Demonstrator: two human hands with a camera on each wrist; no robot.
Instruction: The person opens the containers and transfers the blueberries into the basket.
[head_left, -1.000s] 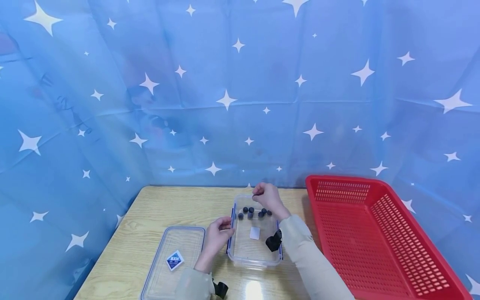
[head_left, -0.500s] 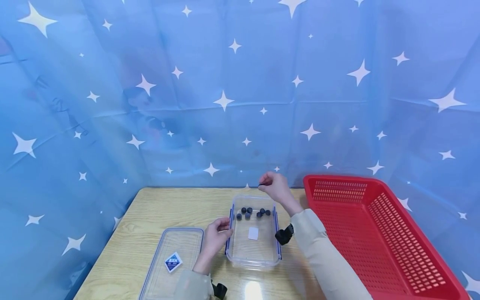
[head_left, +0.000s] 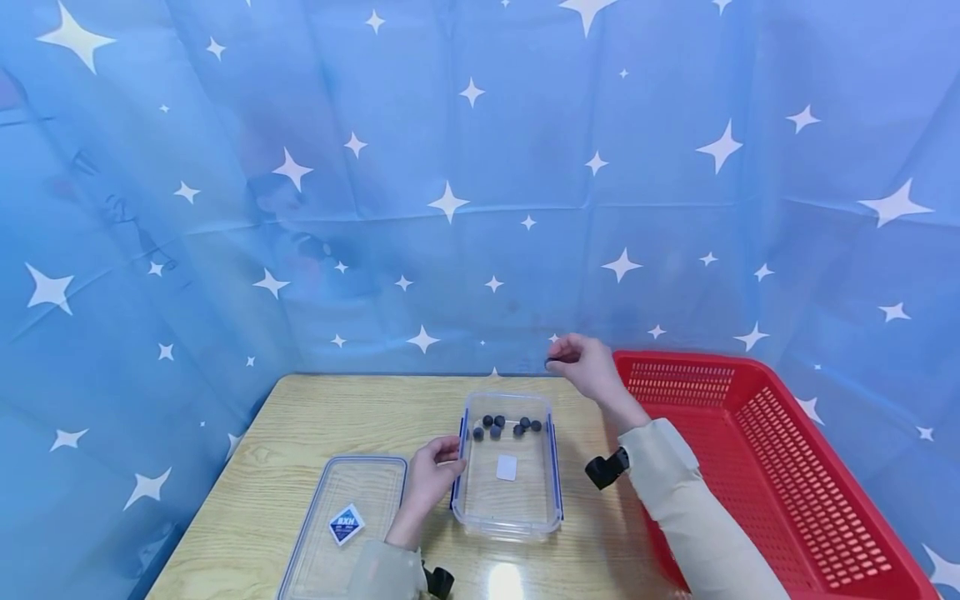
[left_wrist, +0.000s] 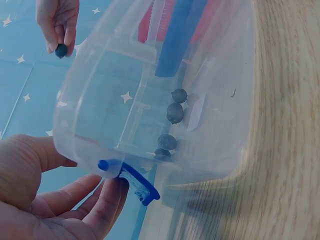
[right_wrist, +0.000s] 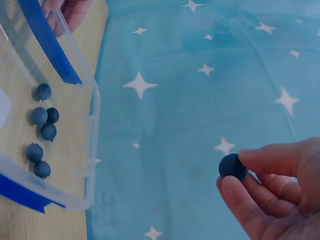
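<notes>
My right hand pinches a blueberry between thumb and fingertips, raised near the far left corner of the red basket. My left hand holds the left side of a clear plastic food container, its thumb by the rim and its fingers at a blue clip. Several more blueberries lie at the far end inside the container. A white square label shows at the middle of its bottom.
A large red plastic basket stands at the right, partly behind the right sleeve. The container's clear lid, with a blue diamond sticker, lies on the wooden table at the left. A blue starry curtain hangs behind.
My right hand has moved from over the container's far end up and to the right, carrying the blueberry toward the basket. The left hand stays at the container's side.
</notes>
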